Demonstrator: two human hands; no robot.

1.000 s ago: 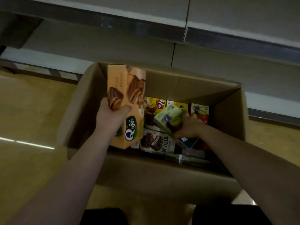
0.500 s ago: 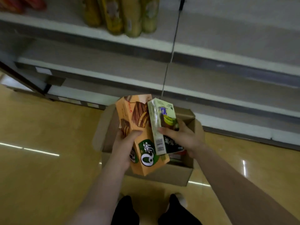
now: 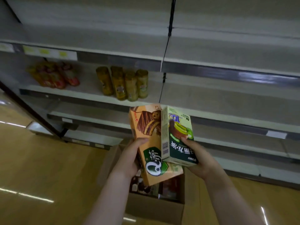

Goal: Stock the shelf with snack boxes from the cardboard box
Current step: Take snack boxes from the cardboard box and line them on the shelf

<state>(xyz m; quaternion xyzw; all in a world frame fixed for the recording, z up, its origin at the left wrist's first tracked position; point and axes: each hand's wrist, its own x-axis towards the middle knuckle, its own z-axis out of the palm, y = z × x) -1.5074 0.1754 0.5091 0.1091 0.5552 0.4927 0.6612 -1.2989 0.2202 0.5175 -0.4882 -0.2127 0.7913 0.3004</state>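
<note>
Your left hand (image 3: pixel 129 157) grips orange box (image 3: pixel 152 143), right hand (image 3: pixel 197 157) grips green box (image 3: pixel 177 135); 2 lifted, shelf (image 3: pixel 227 109) unstocked, carton (image 3: pixel 154 208) part full.

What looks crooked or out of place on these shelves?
The red snack bags on the left of the stocked shelf lie tumbled and leaning, while the four yellow canisters beside them stand upright. Nothing looks spilled or damaged.

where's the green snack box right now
In the head view, centre-right: the right hand holds the green snack box against the orange box, above the cardboard box.
</note>
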